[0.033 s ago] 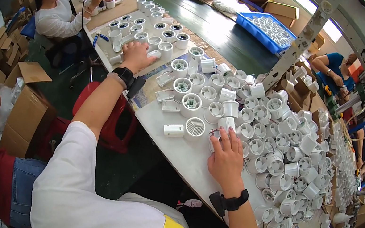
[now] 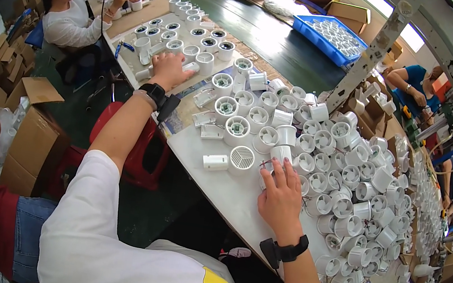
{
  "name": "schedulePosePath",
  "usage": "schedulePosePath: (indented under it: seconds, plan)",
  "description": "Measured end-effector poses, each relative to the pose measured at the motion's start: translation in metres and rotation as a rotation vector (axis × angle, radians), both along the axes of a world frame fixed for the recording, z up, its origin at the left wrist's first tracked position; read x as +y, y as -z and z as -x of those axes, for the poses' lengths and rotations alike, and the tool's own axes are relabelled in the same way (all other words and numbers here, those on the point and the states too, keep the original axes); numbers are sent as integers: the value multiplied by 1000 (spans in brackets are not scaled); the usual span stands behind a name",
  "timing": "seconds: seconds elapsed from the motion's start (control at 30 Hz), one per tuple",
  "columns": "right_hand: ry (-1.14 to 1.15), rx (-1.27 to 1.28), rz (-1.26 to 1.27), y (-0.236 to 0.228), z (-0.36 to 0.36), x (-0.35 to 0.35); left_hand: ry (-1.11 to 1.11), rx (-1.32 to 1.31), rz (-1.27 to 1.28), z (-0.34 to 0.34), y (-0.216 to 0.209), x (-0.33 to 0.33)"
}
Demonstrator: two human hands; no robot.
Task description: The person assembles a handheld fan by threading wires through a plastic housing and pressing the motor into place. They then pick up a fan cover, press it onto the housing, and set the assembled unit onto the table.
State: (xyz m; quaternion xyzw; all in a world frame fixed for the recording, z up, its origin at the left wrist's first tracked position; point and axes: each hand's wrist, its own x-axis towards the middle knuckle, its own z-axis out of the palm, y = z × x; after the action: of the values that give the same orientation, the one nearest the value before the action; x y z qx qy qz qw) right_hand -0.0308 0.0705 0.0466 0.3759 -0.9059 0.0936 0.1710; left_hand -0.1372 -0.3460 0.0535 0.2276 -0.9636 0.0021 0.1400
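Observation:
My left hand (image 2: 170,70) reaches to the table's far left part, its fingers bent down over white plastic; what lies under the palm is hidden. A white piece (image 2: 191,67) shows at that hand's right side. Nearer to me, my right hand (image 2: 280,197) has its fingers curved over a white round fan (image 2: 264,177), mostly covered by the hand, with thin red wires at its top. Left of it stand a white cup with a slatted grille (image 2: 242,159) and a small white rectangular box (image 2: 215,162). Beyond these are open white housings (image 2: 237,128) with green boards inside.
A large heap of white fans (image 2: 349,190) fills the table's right side. White round units (image 2: 198,32) stand in rows at the far left, near a blue tool (image 2: 125,45). A co-worker (image 2: 75,11) sits there. A metal post (image 2: 371,52) rises beyond the heap, near a blue tray (image 2: 328,39).

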Motion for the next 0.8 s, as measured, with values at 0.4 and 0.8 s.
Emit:
schedulePosePath:
  seconds: [0.4, 0.8]
  plan:
    - [-10, 0, 0, -2, 0, -2, 234, 280, -49, 0, 31, -4]
    - [-24, 1, 20, 2, 1, 3, 260, 272, -161, -61, 28, -50]
